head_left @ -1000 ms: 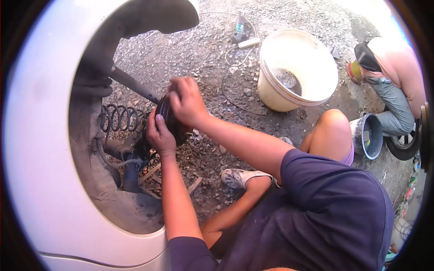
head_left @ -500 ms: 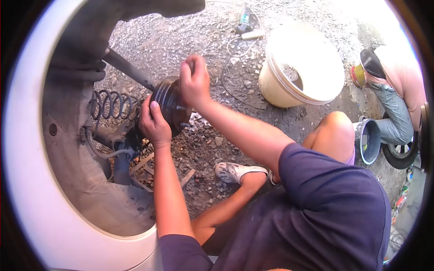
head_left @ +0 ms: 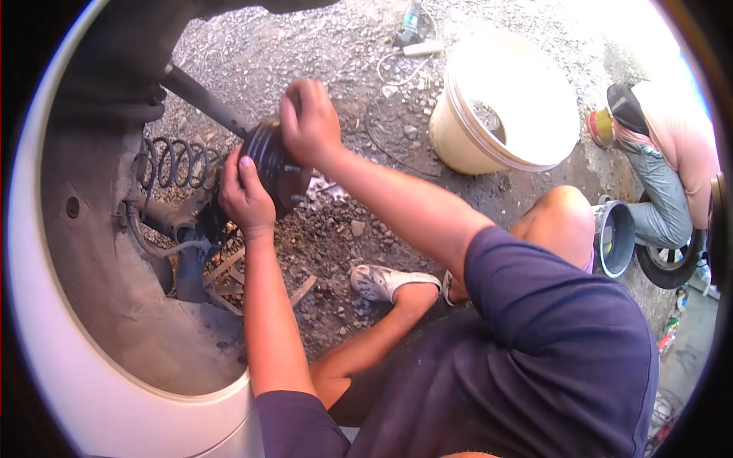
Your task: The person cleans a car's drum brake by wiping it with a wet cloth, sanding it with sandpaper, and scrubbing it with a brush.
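A dark brake drum (head_left: 284, 183) with ridged sides and studs on its face sits at the car's wheel arch. My left hand (head_left: 248, 197) is wrapped round its near rim, thumb on the ridged side. My right hand (head_left: 313, 126) is closed at the drum's upper outer edge, its fingers curled and slightly blurred. Whatever lies in those fingers, if anything, is hidden. Behind the drum are a coil spring (head_left: 182, 162) and a slanting shock absorber (head_left: 205, 99). A blue-grey axle part (head_left: 191, 271) shows below.
The pale fender (head_left: 92, 374) curves along the left. A large white bucket (head_left: 458, 126) stands on the gravel, with a bottle (head_left: 410, 27) and cable beyond it. At right, another person (head_left: 672, 153) bends beside a grey bucket (head_left: 617, 238) and a wheel (head_left: 672, 263).
The view has shifted slightly, so the drum and both hands appear a little further left. My right hand has tilted at the drum's edge; my left hand keeps its hold.
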Motion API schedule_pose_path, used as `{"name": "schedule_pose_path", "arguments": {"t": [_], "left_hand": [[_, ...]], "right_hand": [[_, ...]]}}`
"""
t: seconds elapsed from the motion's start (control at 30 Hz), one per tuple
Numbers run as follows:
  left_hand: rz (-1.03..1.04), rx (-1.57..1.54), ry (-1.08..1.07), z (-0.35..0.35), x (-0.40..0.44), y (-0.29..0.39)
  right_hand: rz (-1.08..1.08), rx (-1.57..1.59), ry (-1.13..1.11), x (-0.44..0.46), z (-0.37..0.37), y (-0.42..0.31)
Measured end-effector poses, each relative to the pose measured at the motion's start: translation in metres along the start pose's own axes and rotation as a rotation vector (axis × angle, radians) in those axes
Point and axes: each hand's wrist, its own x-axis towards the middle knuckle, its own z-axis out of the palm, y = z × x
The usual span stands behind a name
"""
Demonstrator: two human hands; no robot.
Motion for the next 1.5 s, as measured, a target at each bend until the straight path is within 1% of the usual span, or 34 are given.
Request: {"name": "schedule_pose_path", "arguments": {"t": [0.03,0.07,0.1,0.17,0.23,0.3,0.37,0.43,0.5,0.53,0.57,0.63,0.67,0.7,0.77,0.8,0.83,0.9,0.93,0.97,1.03,1.07,1.1,1.17,1.23,1.27,1.3,1.33,1.4,1.43,1.5], "left_hand": [[0.006,-0.005,-0.002,-0.001,0.001,0.001],[0.011,-0.004,-0.006,-0.002,0.001,0.001],[0.009,-0.004,-0.009,-0.004,-0.001,0.001],[0.0,-0.013,-0.004,-0.001,0.001,-0.001],[0.02,-0.015,0.012,-0.002,0.001,-0.003],[-0.017,-0.044,-0.005,-0.001,0.001,-0.001],[0.01,-0.032,0.007,-0.001,0.002,0.0],[0.039,-0.012,0.013,-0.001,0.002,0.0],[0.055,-0.018,0.025,0.0,0.002,0.001],[0.057,-0.008,0.026,0.0,0.002,0.0],[0.06,-0.009,0.029,0.0,0.003,0.0],[0.04,-0.018,0.023,0.0,0.001,0.0],[0.032,-0.018,0.021,-0.002,-0.002,-0.001],[0.033,-0.024,0.023,-0.002,-0.002,0.001],[0.043,-0.041,0.037,0.0,0.003,0.003],[0.042,-0.031,0.034,0.0,0.002,0.0],[0.039,-0.021,0.029,0.0,0.001,-0.001],[0.044,-0.007,0.025,-0.001,-0.002,-0.002],[0.05,0.007,0.036,0.0,0.001,-0.001],[0.049,0.003,0.036,0.0,0.002,-0.002],[0.027,0.025,0.033,0.0,-0.001,-0.002],[0.062,0.033,0.035,-0.001,0.001,-0.001],[0.07,0.03,0.048,0.0,0.005,0.0],[0.019,0.009,0.03,0.0,0.001,0.001],[0.004,-0.009,0.017,0.001,-0.002,-0.001],[0.019,0.011,0.025,0.0,-0.004,0.0],[0.047,0.031,0.044,0.0,0.0,0.001],[0.021,0.012,0.033,0.0,0.0,0.002],[0.024,0.015,0.036,-0.002,0.009,0.005],[0.014,0.02,0.007,-0.002,0.001,0.005],[0.0,0.029,-0.001,0.001,-0.008,0.003]], "right_hand": [[0.031,-0.111,-0.005,0.013,0.005,0.009],[0.002,-0.157,-0.001,0.023,0.006,0.021],[0.022,-0.213,0.055,0.03,0.004,0.032],[0.521,-0.076,0.099,0.036,-0.002,0.075],[1.158,0.621,0.154,0.024,-0.036,0.096],[1.433,1.063,0.134,-0.018,-0.067,0.109],[1.397,0.786,0.147,-0.058,-0.07,0.059],[0.929,0.385,0.135,-0.105,-0.044,0.029],[0.216,-0.031,-0.075,-0.111,-0.042,-0.004],[0.051,-0.076,-0.036,-0.103,-0.035,-0.01],[0.047,-0.075,-0.035,-0.094,-0.034,-0.015],[0.25,-0.015,-0.02,-0.089,-0.031,-0.013],[0.121,-0.06,-0.1,-0.095,-0.036,-0.009],[0.121,-0.066,-0.102,-0.105,-0.04,-0.009],[-0.006,-0.086,-0.173,-0.126,-0.048,-0.016],[0.017,-0.042,-0.283,-0.13,-0.055,-0.012],[0.015,-0.043,-0.282,-0.124,-0.064,-0.016],[0.294,-0.062,-0.646,-0.111,-0.083,-0.023],[0.314,-0.14,-0.774,-0.098,-0.088,-0.021],[0.313,-0.145,-0.774,-0.085,-0.087,-0.019],[0.331,-0.091,-0.667,-0.072,-0.077,-0.017],[0.3,-0.11,-0.617,-0.09,-0.069,-0.021],[0.237,-0.113,-0.628,-0.106,-0.064,-0.007],[0.183,-0.106,-0.756,-0.101,-0.084,-0.009],[0.371,-0.179,-0.839,-0.063,-0.09,-0.025],[0.388,-0.157,-0.798,-0.056,-0.086,-0.023],[0.389,-0.153,-0.797,-0.072,-0.091,-0.026],[0.329,-0.188,-0.815,-0.093,-0.097,-0.03],[0.255,-0.324,-0.893,-0.096,-0.107,-0.034],[0.368,-0.353,-0.886,-0.083,-0.104,-0.041],[0.328,-0.351,-0.757,-0.068,-0.086,-0.034]]}}
